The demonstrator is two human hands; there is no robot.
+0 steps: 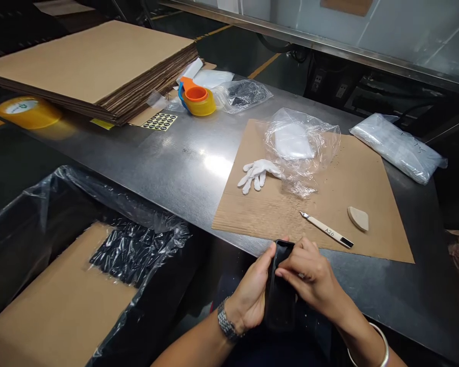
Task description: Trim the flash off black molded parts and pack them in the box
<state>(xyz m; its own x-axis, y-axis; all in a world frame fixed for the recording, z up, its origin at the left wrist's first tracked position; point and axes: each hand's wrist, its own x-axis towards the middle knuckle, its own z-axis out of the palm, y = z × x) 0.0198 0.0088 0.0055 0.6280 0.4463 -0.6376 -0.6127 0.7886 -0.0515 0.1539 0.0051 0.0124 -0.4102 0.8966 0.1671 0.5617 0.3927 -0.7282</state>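
Note:
A long black part with a raised rim, shaped like a phone case, is held upright off the table's front edge. My left hand is closed around its left side, with the thumb along the rim. Over its upper right part, my right hand is closed in a pinch, fingertips at the inside of the rim. Whatever sits between those fingertips is too small or hidden to make out. Just beyond the hands, a pen-like craft knife marked A26 lies on a cardboard sheet, near a beige wedge-shaped block.
A white glove and a clear plastic bag lie on the cardboard. A wrapped packet rests at right. Behind are a tape dispenser, a sticker sheet and stacked cardboard. A black-lined bin stands left.

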